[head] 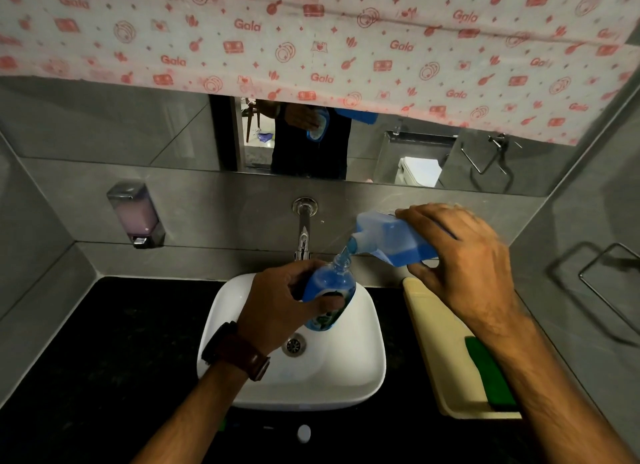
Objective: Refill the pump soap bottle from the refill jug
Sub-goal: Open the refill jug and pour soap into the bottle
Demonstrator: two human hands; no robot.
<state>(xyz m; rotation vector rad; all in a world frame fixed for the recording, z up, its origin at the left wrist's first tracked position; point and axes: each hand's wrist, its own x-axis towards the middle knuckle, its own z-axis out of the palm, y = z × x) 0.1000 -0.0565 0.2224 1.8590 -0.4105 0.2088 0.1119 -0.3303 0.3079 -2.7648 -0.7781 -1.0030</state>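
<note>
My left hand (280, 308) grips the clear soap bottle (332, 287) over the white sink basin (367, 377). The bottle has no pump on it, holds blue liquid and leans its open neck up toward the right. My right hand (460, 259) grips the translucent refill jug (388, 238), tipped on its side with the spout down-left. A thin stream of blue liquid (344, 252) runs from the spout into the bottle's neck. The jug is partly full.
A chrome tap (304, 228) juts from the wall just behind the bottle. A wall soap dispenser (136, 214) hangs at left. A beige tray (446, 353) with a green sponge (488, 373) lies right of the basin. A small white cap (304, 433) sits on the black counter.
</note>
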